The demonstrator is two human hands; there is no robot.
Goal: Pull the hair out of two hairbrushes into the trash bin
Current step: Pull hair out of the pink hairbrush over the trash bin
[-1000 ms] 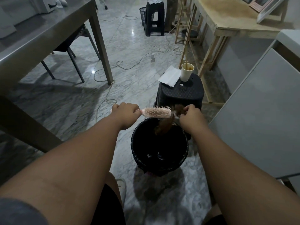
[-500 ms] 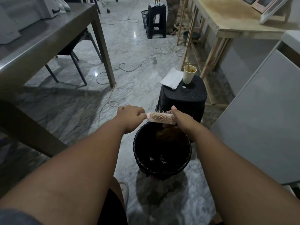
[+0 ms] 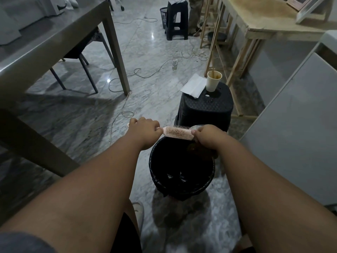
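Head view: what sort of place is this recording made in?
Probably an improvised workshop or studio room: loose white cables trail over the polished grey marble floor, between a grey metal table and a bare unfinished wooden table.

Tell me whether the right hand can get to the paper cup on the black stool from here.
Probably yes, once freed. The right hand pinches hair at the tip of the hairbrush over the trash bin; the paper cup stands on the black stool just beyond, with nothing between them.

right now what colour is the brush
The brush is pale pink, bristles included; it shows best in the head view.
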